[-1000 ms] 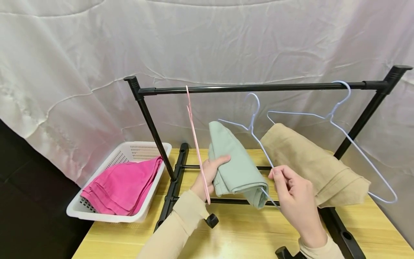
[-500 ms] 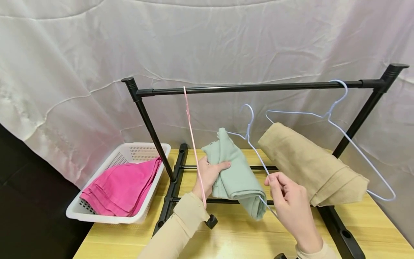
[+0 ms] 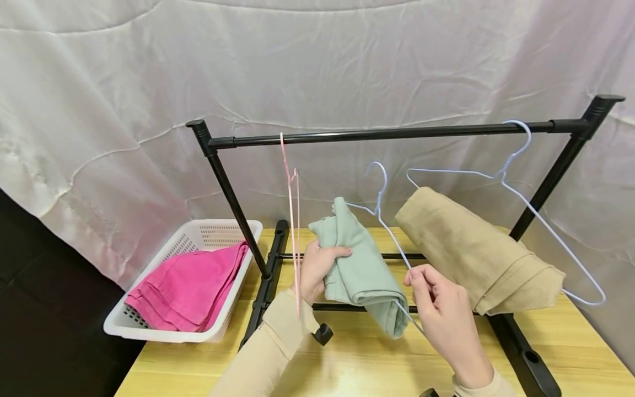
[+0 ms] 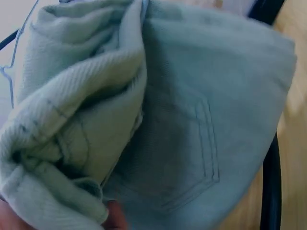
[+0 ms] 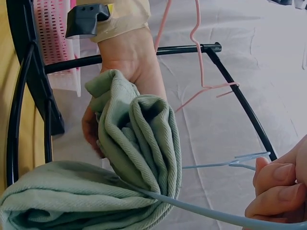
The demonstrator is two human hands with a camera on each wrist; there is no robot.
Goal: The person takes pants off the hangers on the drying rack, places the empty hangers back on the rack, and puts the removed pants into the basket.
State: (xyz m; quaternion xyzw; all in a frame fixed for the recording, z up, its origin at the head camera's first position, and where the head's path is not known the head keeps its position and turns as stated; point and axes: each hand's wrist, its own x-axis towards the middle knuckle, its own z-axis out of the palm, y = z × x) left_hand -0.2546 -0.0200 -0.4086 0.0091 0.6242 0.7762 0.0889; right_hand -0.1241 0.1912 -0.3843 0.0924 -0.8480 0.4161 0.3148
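Note:
Pale green trousers [image 3: 364,264], with pocket stitching showing in the left wrist view, are folded over the lower bar of a blue wire hanger [image 3: 381,207]. My left hand [image 3: 317,267] grips their left side, thumb on top of the cloth. With curled fingers my right hand [image 3: 441,314] pinches the hanger's right arm near its lower corner. The hanger's hook is off the rail, below it. In the right wrist view the bar [image 5: 206,211] passes through the fold of the cloth. A pink hanger [image 3: 292,220] hangs on the rail, overlapping my left wrist.
The black rack's top rail [image 3: 377,134] runs across the view. At its right end hangs another blue hanger [image 3: 541,218] with folded tan trousers [image 3: 476,253]. A white basket [image 3: 116,325] holding folded pink cloth [image 3: 190,286] stands left of the rack on the wooden table [image 3: 347,369].
The blue hanger and green trousers have moved slightly down and left. The cloth's upper left part has been pulled into a fold. The pink hanger has swung and turned on the rail.

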